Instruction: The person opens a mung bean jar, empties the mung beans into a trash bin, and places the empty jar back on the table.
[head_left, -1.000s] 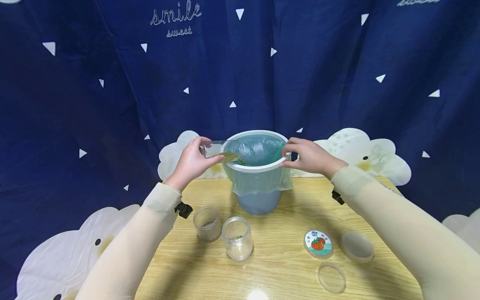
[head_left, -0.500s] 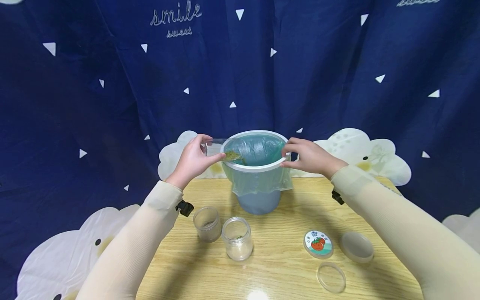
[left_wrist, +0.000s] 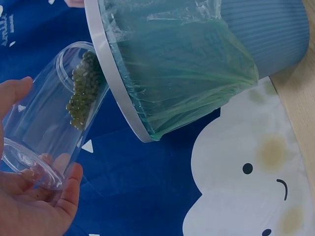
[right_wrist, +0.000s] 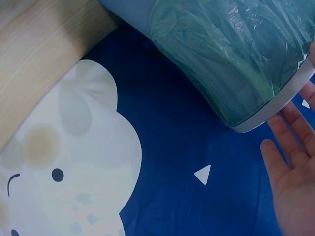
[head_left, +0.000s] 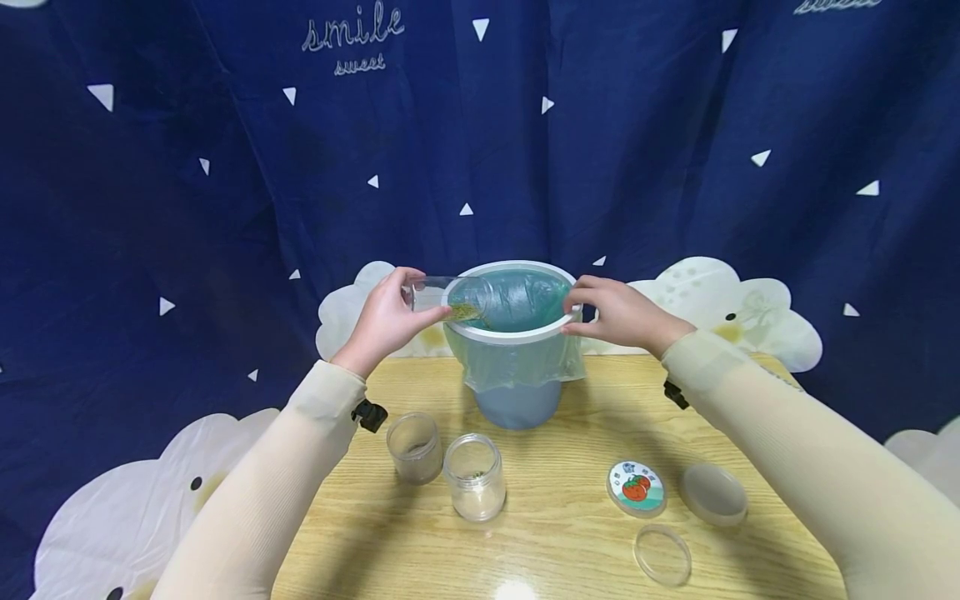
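Note:
My left hand (head_left: 388,323) grips the closed end of a clear jar (head_left: 438,292), tipped on its side with its mouth at the near-left rim of a blue trash bin (head_left: 517,408). Small round green beans (left_wrist: 84,91) lie along the jar's lower wall near the mouth in the left wrist view. A thin green bag (head_left: 517,365) lines the bin and hangs over the outside, under a white rim (head_left: 517,337). On the bin's right side, my right hand (head_left: 618,312) holds that rim, fingers over it and thumb below. The bottom of the bin is hidden.
Two clear jars, one (head_left: 415,450) with dark contents and another (head_left: 476,479) with a few green bits, stand left on the wooden table (head_left: 555,533). A tomato-print lid (head_left: 636,489), a plain lid (head_left: 714,494) and a clear ring (head_left: 662,575) lie right.
My left hand has risen slightly and tilted the jar further. The beans have slid toward its mouth, and fewer show inside. My right hand has stayed on the rim.

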A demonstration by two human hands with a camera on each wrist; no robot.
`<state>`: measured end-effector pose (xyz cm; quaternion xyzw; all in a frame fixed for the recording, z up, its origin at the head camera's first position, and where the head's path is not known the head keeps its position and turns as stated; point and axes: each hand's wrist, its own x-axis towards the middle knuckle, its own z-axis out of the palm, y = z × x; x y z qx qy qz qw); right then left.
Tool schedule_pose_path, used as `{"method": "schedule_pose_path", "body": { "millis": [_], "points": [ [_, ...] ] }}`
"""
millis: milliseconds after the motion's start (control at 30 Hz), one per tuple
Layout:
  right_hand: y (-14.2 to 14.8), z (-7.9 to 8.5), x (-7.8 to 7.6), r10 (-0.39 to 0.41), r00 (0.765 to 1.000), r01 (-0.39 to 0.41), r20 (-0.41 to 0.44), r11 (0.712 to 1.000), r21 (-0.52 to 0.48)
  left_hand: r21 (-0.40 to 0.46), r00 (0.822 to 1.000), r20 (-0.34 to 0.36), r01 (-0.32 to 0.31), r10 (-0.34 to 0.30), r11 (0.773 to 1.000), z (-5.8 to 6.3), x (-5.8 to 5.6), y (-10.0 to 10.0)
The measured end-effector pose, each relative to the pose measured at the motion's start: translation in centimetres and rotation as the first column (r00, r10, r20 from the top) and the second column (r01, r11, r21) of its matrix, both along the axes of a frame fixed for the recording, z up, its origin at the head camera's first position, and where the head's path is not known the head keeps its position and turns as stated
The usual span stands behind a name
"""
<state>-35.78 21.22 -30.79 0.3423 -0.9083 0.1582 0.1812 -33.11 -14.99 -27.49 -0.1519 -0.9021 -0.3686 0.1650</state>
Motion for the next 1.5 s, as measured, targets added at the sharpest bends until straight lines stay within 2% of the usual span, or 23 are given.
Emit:
{"method": "schedule_pose_path", "body": {
  "millis": [1233,1500],
  "points": [
    [0.21,-0.19,-0.27,0.002,1.000,-0.002,-0.006,1.000,-0.002,0.018,1.000,0.014,0.022,-0.022,1.000,0.25,-0.05,0.41],
    [0.18,-0.21,-0.27,0.001,1.000,-0.001,-0.005,1.000,0.000,0.029,1.000,-0.007,0.022,-0.022,0.999,0.14,-0.05,0.48]
  ]
}}
